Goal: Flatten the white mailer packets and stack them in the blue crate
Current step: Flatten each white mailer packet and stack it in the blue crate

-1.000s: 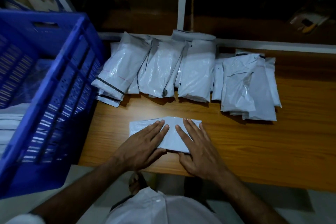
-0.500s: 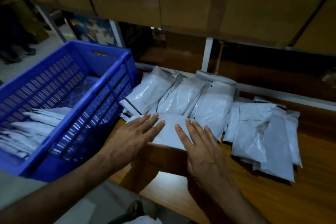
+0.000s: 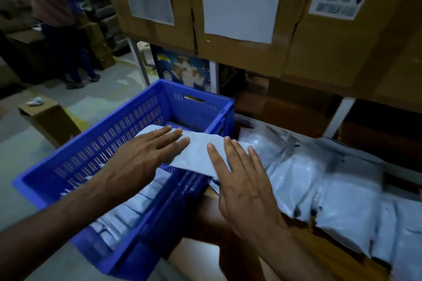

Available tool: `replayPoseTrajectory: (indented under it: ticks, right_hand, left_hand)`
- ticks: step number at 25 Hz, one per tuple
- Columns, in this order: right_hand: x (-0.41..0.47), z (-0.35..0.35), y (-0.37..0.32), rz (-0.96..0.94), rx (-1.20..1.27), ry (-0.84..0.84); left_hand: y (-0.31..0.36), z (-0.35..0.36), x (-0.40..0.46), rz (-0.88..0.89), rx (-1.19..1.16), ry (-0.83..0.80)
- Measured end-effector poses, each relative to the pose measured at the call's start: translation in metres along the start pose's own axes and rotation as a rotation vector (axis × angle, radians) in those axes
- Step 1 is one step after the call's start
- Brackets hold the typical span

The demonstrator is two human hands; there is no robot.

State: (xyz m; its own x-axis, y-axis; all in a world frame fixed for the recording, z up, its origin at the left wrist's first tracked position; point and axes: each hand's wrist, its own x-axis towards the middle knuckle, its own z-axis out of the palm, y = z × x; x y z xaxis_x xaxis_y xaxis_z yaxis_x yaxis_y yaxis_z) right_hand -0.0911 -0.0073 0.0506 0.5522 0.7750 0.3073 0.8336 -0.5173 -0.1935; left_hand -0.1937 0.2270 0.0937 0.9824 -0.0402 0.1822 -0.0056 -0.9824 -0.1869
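Fingers of both my hands are straight and spread: my left hand (image 3: 146, 157) and my right hand (image 3: 242, 180) lie flat on one white mailer packet (image 3: 198, 155), smooth plastic, held over the right wall of the blue crate (image 3: 141, 116). This slotted plastic crate already holds flat packets (image 3: 127, 210). More crinkled packets (image 3: 319, 185) lie on the wooden table (image 3: 201, 219); I cannot count them.
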Motion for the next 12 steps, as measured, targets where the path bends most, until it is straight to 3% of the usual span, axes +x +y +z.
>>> replayPoseTrajectory:
  ticks: [6,9,12]
  right_hand:
    - [0.102,0.048,-0.115,0.003,-0.029,-0.134]
    - [0.136,0.080,-0.140,0.147,-0.111,-0.499]
    - [0.151,0.112,-0.146,0.350,-0.201,-0.877]
  left_hand:
    - [-0.141,0.020,-0.034,-0.087,-0.208,-0.059]
    - [-0.168,0.063,-0.024,0.103,-0.117,-0.152]
    - [-0.170,0.118,-0.017,0.249,-0.115,-0.371]
